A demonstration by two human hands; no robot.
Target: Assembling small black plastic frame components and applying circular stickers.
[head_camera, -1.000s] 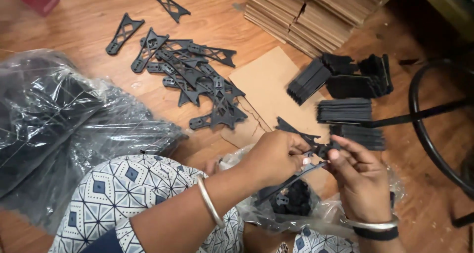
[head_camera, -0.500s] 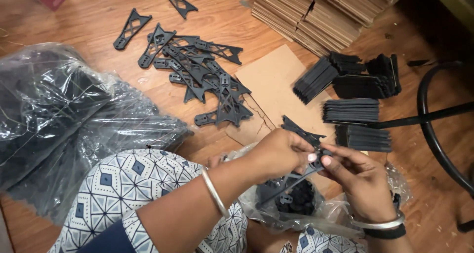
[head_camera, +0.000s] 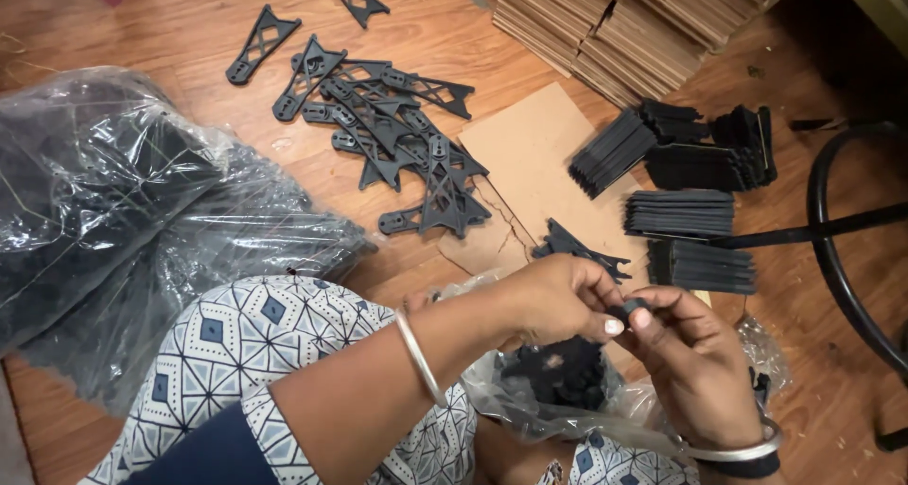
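My left hand [head_camera: 558, 300] and my right hand [head_camera: 695, 357] meet above my lap, both pinching one small black plastic part [head_camera: 626, 309] between their fingertips. Just below them lies an open clear plastic bag [head_camera: 567, 381] holding several small black parts. A black bracket [head_camera: 577, 248] rests on the floor right behind my left hand. Each wrist wears a silver bangle.
A pile of black truss-shaped brackets [head_camera: 397, 135] lies on the wooden floor beside a cardboard sheet [head_camera: 539, 154]. Stacks of black flat pieces [head_camera: 681, 177] stand at right, bundled cardboard [head_camera: 643, 21] behind. Large plastic bags of black parts [head_camera: 123, 220] lie left. A black metal frame [head_camera: 842, 229] is at right.
My hands have drawn closer together on the small black part, and the view has shifted slightly, so everything on the floor sits a little lower in the picture.
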